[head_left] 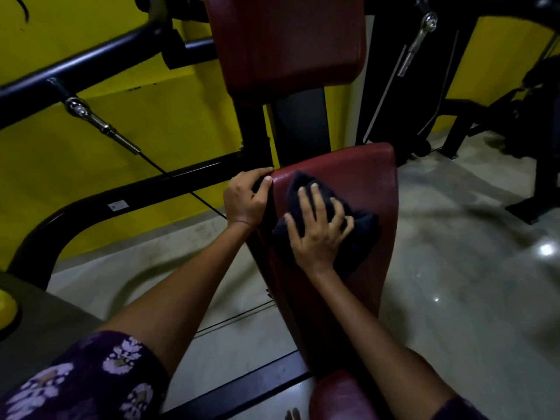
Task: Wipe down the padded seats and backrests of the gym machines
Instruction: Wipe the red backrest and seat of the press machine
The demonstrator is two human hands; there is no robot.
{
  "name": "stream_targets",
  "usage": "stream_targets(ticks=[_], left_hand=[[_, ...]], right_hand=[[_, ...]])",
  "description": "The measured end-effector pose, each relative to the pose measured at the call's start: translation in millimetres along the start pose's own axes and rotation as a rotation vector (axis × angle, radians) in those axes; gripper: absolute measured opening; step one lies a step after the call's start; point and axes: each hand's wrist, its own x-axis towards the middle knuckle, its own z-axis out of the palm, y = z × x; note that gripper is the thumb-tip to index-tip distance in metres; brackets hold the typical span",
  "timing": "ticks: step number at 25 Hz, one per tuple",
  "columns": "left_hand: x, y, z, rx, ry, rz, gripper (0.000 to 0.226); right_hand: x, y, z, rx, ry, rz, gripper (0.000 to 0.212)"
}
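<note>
Both my forearms reach over the red padded seat (363, 183), where my right hand (318, 228) presses a dark folded cloth (360, 228) with spread fingers, while my left hand (247, 198) grips the seat's left edge below the red backrest (288, 43).

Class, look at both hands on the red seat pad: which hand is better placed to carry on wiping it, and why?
The right hand. It lies spread on the dark cloth, pressing it onto the seat pad. The left hand only grips the pad's left edge, steadying it, and touches no cloth.
</note>
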Motion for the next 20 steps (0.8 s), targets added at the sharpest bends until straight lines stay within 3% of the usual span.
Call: stream_targets(ticks=[2,3,4,5,7,8,10,12,15,17,18,20], left_hand=[[1,-5,-5,-0.041,-0.056,0.026,0.037],[2,-7,-9,-0.070,-0.117,0.059,0.038],[4,-10,-12,-0.093,-0.178,0.082,0.039],[6,-13,-15,-0.100,-0.216,0.097,0.041],[5,-16,-14,-0.029,-0.184,0.157,0.041],[2,-18,-11,0.031,-0.146,0.193,0.041],[2,-21,-8,0.101,-0.095,0.244,0.040],[2,-24,-8,0.117,-0.069,0.274,0.039],[1,-23,-8,0.155,-0.050,0.294,0.037],[-3,-18,-8,0.204,-0.040,0.290,0.036],[-5,-16,-8,0.232,-0.035,0.286,0.036],[-5,-12,-10,0.278,-0.042,0.282,0.037]], right_hand=[[-12,36,-4,-0.063,-0.018,-0.292,0.049],[-11,54,-4,-0.094,-0.010,-0.305,0.048],[-7,64,-3,-0.095,0.014,-0.182,0.048],[-2,66,-1,-0.067,0.067,0.056,0.048],[5,39,3,0.008,0.185,0.472,0.049],[2,20,5,0.030,0.204,0.514,0.049],[-18,-15,11,0.034,0.163,0.317,0.049],[-45,-25,14,0.025,0.089,-0.019,0.047],[-41,23,11,-0.070,0.044,-0.564,0.047],[-23,69,6,-0.146,0.038,-0.673,0.049],[-14,88,5,-0.155,0.043,-0.544,0.049],[3,102,4,-0.074,0.117,0.032,0.049]])
